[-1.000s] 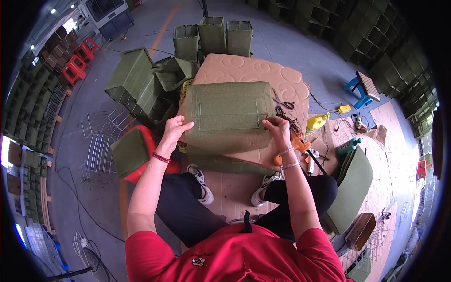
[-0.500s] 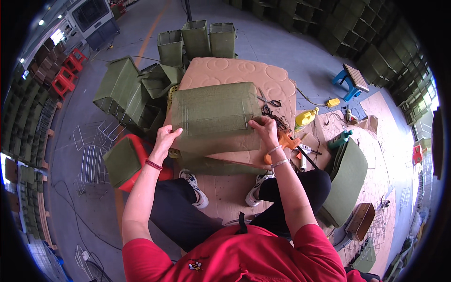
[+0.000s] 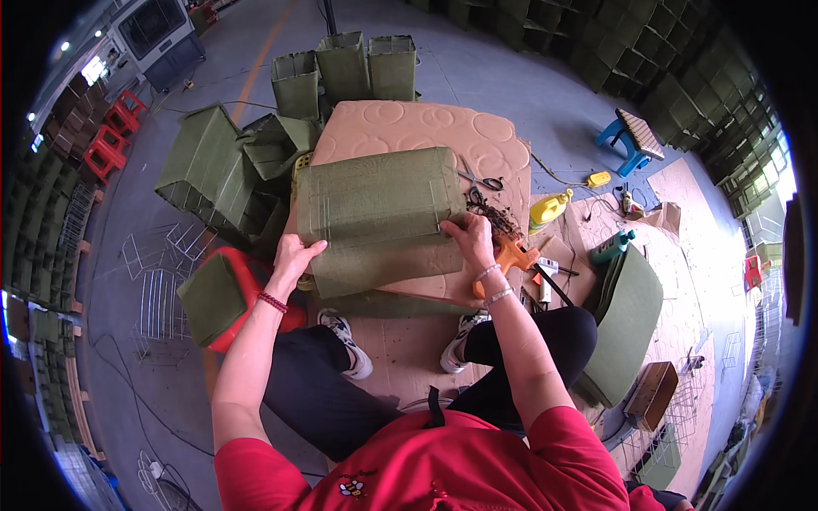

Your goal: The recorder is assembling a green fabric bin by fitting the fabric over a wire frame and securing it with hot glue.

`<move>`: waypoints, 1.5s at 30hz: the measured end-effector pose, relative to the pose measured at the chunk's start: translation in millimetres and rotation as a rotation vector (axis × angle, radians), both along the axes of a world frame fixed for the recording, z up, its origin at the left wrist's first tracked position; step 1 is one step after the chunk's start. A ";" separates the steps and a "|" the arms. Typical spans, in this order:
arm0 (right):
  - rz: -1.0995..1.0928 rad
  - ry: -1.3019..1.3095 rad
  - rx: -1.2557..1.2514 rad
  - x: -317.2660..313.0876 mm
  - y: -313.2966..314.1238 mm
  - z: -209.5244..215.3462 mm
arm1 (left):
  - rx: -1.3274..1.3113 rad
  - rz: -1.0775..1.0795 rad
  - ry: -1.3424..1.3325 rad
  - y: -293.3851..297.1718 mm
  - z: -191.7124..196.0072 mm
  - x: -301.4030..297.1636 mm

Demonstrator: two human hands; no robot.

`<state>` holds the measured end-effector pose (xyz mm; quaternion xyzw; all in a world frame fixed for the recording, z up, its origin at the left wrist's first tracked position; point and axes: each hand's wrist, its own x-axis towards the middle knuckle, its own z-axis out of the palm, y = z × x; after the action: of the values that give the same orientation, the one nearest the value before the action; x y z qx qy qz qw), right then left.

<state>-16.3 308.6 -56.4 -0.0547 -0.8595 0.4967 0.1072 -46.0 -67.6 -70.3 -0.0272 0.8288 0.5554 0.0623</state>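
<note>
A green felt-like sheet [image 3: 383, 192] wrapped over a thin wire frame lies on an embossed tan pad [image 3: 417, 128] in front of me. Its near flap [image 3: 366, 264] hangs loose toward my knees. At the sheet's near left edge, my left hand [image 3: 292, 258] is closed, thumb stretched along the fabric. My right hand [image 3: 473, 238] pinches the near right edge, by an end of the wire. Fingers beneath the fabric are hidden on both sides. Scissors [image 3: 481, 180] and a heap of dark scraps [image 3: 496, 215] lie just right of the sheet.
An orange tool [image 3: 511, 257] and a yellow bottle [image 3: 550, 209] are beside my right hand. Green boxes [image 3: 200, 162] crowd the left and far side. A red stool [image 3: 228, 334] stands by my left knee, stacked green panels [image 3: 632, 328] by my right.
The sheet's near flap has dropped lower and come toward me. Both hands keep their places at its edges, and the whole view has shifted slightly.
</note>
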 end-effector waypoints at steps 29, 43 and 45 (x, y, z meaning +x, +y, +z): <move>0.209 -0.075 -0.026 -51.4 13.6 82.6 | -0.615 -0.219 0.139 -9.2 98.8 -56.2; 0.261 -0.227 -0.192 -63.3 22.5 49.0 | -0.334 -0.148 0.028 -3.3 71.9 -15.0; 0.261 -0.236 -0.224 -57.6 15.7 53.6 | -0.355 -0.025 0.180 -2.2 62.2 3.0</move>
<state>-73.9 324.4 -2.8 -0.0124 -0.8052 0.5892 -0.0663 -43.0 -69.8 -8.1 0.0221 0.9161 0.4001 -0.0110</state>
